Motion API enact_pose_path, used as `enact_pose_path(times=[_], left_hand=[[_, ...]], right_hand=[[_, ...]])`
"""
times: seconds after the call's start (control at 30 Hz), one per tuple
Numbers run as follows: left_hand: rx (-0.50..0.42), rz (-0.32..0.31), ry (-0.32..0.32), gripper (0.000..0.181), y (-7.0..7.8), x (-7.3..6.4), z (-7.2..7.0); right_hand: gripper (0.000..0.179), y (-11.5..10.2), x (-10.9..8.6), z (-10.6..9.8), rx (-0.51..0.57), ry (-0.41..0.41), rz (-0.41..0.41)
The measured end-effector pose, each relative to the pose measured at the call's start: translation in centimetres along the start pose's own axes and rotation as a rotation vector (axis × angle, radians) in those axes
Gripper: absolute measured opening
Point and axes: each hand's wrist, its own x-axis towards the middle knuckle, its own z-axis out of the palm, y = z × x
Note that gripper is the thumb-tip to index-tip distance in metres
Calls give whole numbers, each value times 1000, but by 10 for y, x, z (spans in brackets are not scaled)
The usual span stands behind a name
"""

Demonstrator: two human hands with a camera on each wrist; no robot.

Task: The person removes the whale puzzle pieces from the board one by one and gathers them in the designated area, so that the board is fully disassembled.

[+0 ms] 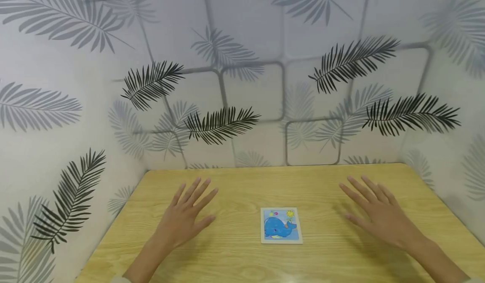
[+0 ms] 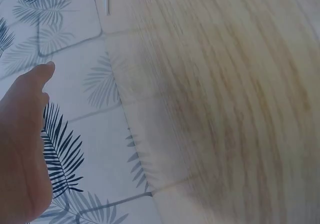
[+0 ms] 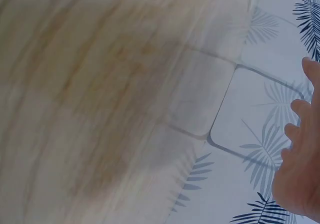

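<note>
A small square picture puzzle [image 1: 281, 225] with a white border lies flat on the table, showing a blue whale and a yellow sun. To its left is my left hand [image 1: 181, 220], palm down with fingers spread, holding nothing. On the other side my right hand [image 1: 379, 217] is spread in the same way, also with nothing in it. Both hands are apart from the puzzle and cast shadows on the wood. The left wrist view shows the left hand [image 2: 22, 144] at its edge; in the right wrist view part of the right hand [image 3: 302, 159] appears.
The wooden table [image 1: 235, 190] has a light yellow grain and reaches back to the wall. Behind and beside it stands a pale wall [image 1: 254, 89] patterned with grey and black leaves and rounded outlines.
</note>
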Motion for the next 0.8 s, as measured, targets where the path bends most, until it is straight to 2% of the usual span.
enact_pose_path(times=[0.2,0.3,0.47,0.53,0.63,0.7,0.8], left_hand=[[-254,-99,-79,60,12,0,-1],[-394,-142,-147,56,23,3,1],[-547,-178,-268,52,47,15,7],[-593,-168,-319,51,58,18,9],[-623,-120,-393,51,74,23,11],[-617,-71,-431,50,85,26,13],[-565,-7,-452,50,103,31,18]], right_hand=[[67,-11,8,-5,340,-88,100],[60,-19,14,-6,494,-152,161],[56,-32,29,-3,641,-219,208],[55,-37,35,2,678,-226,197],[53,-45,45,11,735,-239,180],[51,-50,51,17,778,-260,172],[47,-57,62,27,850,-303,146]])
